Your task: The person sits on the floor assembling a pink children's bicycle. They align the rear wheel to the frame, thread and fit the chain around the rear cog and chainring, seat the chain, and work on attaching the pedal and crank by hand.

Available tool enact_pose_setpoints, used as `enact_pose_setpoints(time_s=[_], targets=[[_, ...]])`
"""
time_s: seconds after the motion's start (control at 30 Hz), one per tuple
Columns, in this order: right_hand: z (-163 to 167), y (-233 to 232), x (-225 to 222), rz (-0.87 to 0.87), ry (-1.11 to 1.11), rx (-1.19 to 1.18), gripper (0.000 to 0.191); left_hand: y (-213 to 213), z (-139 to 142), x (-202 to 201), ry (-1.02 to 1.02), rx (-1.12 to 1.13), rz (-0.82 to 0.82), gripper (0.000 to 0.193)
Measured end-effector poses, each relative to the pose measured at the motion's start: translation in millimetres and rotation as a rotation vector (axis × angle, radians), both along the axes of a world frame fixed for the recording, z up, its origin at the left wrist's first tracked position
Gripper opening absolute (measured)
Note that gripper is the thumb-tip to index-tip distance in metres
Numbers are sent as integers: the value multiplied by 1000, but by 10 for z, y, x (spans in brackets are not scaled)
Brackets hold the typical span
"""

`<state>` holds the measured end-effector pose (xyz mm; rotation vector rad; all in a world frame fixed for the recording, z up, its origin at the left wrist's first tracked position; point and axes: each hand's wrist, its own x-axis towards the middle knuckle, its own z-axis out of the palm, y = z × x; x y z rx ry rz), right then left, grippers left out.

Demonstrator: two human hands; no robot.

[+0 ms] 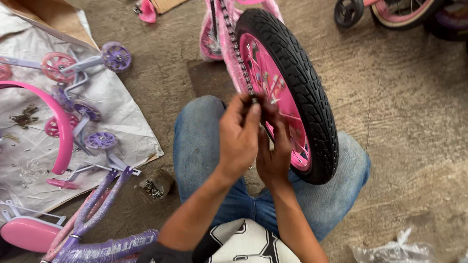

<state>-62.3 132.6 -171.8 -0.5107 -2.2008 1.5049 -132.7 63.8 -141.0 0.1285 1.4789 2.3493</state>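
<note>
Both hands (253, 141) pinch chain (237, 48) beside pink wheel (287, 92)

You wear blue denim jeans (204, 146), faded pale over both knees and darker along the inner seams near you. Your top is a black and white jersey (243, 246) with large block figures edged in black; its short sleeve (161, 253) on the left is black. Both forearms are bare, and your left hand (239, 136) and right hand (274, 158) carry no gloves.

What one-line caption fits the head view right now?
Both hands, left hand and right hand, work the chain at a pink bicycle wheel.
</note>
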Motion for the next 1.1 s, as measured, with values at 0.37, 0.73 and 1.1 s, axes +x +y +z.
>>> enact_pose_setpoints(time_s=[0.37,0.73,1.1], targets=[[90,101,-93,-78,-81,139,18,-107,-499,-427,221,-91,-189,43],[-153,-28,-18,126,-45,289,50,-58,-535,-869,181,-148,-57,57],[-209,60,146,108,-39,166,47,-30,70,-834,205,97,25,46]])
